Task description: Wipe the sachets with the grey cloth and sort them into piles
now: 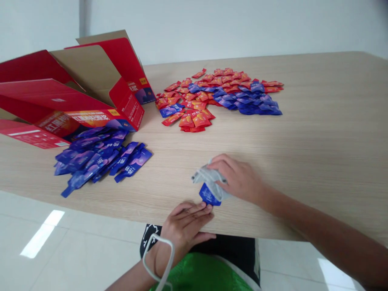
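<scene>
A small blue sachet [209, 195] lies flat on the table near its front edge. My left hand [188, 222] is open, with its fingertips pressing on the sachet's near end. A white loop hangs round the left wrist. My right hand [235, 178] is closed on a bunched grey cloth [209, 175], which covers part of the sachet's far side. To the left is a loose pile of blue and purple sachets [93, 155]. Farther back lie many red-orange sachets [197, 117] with a stack of blue sachets [257, 100] among them.
An open red cardboard box [97, 115] with raised flaps stands at the back left, behind the blue pile. A second red box panel [133, 64] rises behind it. The wooden table [318, 121] reaches back to a pale wall [242, 28].
</scene>
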Demonstrator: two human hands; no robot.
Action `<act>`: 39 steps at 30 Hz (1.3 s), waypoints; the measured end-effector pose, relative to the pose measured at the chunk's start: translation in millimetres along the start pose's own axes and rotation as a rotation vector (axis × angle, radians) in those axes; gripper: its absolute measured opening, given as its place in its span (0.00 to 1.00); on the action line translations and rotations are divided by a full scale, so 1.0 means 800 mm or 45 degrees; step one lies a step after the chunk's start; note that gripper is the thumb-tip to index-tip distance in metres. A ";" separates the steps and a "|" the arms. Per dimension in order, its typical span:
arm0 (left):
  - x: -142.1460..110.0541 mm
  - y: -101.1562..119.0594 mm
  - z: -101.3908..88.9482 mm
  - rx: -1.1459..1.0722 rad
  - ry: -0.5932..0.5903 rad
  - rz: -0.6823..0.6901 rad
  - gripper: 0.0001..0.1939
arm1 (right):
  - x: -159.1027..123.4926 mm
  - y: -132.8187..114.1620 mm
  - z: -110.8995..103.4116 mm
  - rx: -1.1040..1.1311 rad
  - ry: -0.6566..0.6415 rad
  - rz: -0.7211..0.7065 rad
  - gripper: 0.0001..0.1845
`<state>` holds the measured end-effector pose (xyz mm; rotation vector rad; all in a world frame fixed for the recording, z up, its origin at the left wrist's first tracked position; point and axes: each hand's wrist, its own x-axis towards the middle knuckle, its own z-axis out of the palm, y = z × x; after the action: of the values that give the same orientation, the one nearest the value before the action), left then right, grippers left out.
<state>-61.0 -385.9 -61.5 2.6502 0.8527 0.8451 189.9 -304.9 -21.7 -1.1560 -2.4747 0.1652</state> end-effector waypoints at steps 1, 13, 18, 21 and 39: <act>0.000 0.000 0.000 0.003 0.003 -0.005 0.22 | -0.004 -0.011 0.007 0.014 -0.052 -0.078 0.12; 0.002 0.002 0.000 -0.013 -0.005 -0.021 0.23 | 0.010 0.035 -0.007 -0.095 0.026 0.173 0.14; 0.000 0.002 0.002 -0.004 0.022 -0.047 0.22 | -0.009 -0.029 0.016 -0.034 -0.119 -0.151 0.11; -0.001 0.002 0.002 -0.012 0.008 -0.046 0.22 | -0.003 -0.023 0.026 -0.046 -0.210 -0.085 0.11; 0.002 0.003 0.002 -0.021 0.020 -0.074 0.19 | -0.005 -0.035 0.027 -0.062 -0.218 -0.157 0.11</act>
<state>-57.9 -386.6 -61.2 2.5947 0.9176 0.8565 163.4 -325.1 -35.1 -1.0441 -2.7056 0.1764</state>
